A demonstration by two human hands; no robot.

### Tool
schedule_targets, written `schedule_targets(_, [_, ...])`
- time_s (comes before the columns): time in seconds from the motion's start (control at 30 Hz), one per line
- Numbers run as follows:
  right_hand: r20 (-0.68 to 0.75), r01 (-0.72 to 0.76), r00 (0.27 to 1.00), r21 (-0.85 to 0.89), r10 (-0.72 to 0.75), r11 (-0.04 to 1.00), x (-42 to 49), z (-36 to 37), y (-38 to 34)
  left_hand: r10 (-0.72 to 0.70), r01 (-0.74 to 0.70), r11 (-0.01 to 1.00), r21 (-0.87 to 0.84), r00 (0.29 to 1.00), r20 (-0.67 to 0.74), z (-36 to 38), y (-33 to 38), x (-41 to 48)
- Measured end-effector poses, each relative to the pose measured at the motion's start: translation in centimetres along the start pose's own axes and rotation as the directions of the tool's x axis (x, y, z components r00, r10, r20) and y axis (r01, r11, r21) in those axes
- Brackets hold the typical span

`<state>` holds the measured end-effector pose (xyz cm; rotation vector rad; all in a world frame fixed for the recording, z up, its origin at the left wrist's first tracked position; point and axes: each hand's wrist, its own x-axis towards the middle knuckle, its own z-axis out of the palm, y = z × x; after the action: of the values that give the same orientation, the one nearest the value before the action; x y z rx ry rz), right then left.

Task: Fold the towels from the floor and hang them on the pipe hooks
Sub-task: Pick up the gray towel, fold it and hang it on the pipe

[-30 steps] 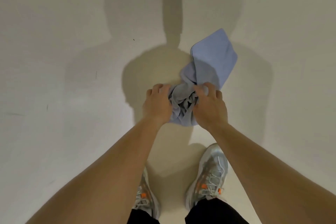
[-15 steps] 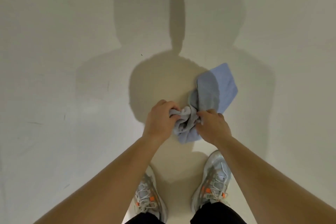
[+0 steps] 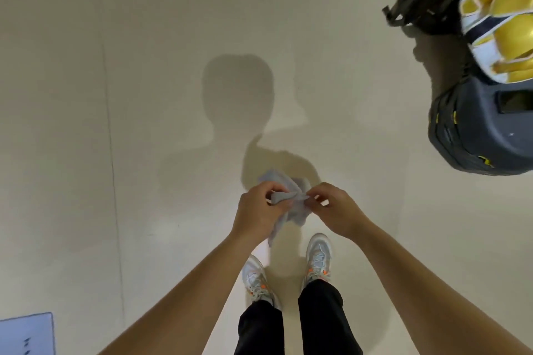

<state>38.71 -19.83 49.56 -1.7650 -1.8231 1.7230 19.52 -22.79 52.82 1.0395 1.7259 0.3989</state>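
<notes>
1. The towel (image 3: 290,204) is off the floor (image 3: 144,124), bunched in the air between both hands, above and ahead of the shoes (image 3: 318,256).
2. The left hand (image 3: 258,212) grips one gathered end in a closed fist; a loose tail hangs down from it toward the left shoe.
3. The right hand (image 3: 334,210) pinches the other end with its fingertips, the remaining fingers loosely curled.
4. The cloth runs left to right between the hands, which sit close together at about equal reach, so spreading it likely means drawing them apart.
5. A dark machine (image 3: 478,130) with yellow parts stands at the floor's far right, well apart.
6. No pipe hooks are in view.
</notes>
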Motion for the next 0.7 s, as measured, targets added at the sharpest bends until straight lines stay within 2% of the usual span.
schedule_targets(0.1, [-0.074, -0.022, 0.997, 0.081, 0.028, 0.996, -7.1, -4.9, -3.0, 0.032, -0.031, 0.996, 0.079, 0.999, -0.019, -0.6, 6.8, -4.7])
schedule_targets(0.23, [-0.183, -0.04, 0.98, 0.213, 0.08, 0.976, -16.1, -10.2, -5.7, 0.123, -0.124, 0.992, -0.002, 0.992, -0.037, 0.0, 16.3, -12.0])
schedule_targets(0.33, [-0.26, -0.02, 0.961, 0.263, 0.091, 0.965, -22.7, -13.3, -7.3, 0.263, -0.261, 0.964, 0.047, 0.963, -0.052, 1.4, 22.6, -16.9])
schedule_targets(0.43, [-0.376, 0.029, 0.924, 0.238, 0.064, 0.971, -28.4, -15.5, -7.8, 0.397, -0.391, 0.91, 0.139, 0.918, -0.016, 3.2, 27.3, -20.2])
schedule_targets(0.53, [-0.464, 0.077, 0.883, 0.289, 0.069, 0.954, -33.1, -17.0, -8.1, 0.464, -0.47, 0.862, 0.192, 0.882, 0.077, 4.9, 31.1, -22.6])
schedule_targets(0.63, [-0.534, 0.132, 0.84, 0.376, 0.099, 0.917, -36.6, -17.7, -8.2, 0.496, -0.556, 0.799, 0.228, 0.824, 0.273, 6.4, 34.3, -24.2])
schedule_targets(0.7, [-0.627, 0.176, 0.762, 0.437, 0.159, 0.882, -38.3, -18.1, -7.8, 0.517, -0.636, 0.731, 0.249, 0.753, 0.407, 7.4, 36.2, -24.9])
